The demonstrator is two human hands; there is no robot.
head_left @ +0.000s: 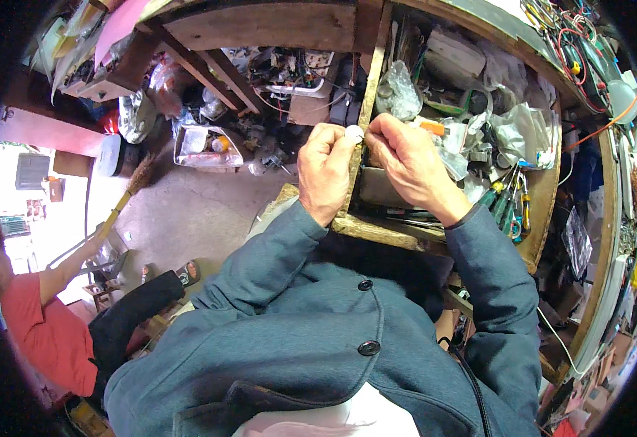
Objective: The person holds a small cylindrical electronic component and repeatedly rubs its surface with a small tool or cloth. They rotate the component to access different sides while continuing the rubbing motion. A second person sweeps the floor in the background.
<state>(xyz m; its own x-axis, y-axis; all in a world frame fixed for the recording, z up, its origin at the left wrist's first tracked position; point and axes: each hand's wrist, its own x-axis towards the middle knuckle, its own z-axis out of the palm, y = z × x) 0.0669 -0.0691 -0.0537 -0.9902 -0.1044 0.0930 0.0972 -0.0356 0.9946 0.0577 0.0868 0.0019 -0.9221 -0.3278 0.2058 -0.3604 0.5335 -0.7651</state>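
Open floor (pixel 202 207) flanks drawer edge (pixel 374 76); left hand (pixel 323 171) pinches white piece (pixel 354 132).

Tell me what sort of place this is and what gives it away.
Probably a small repair workshop, perhaps electrical: screwdrivers lie in the crammed wooden drawer, a tangle of coloured wires sits at upper right, and jumbled parts fill the space under the bench.

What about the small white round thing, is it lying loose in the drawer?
No, the left hand holds the small white round thing in its fingers.
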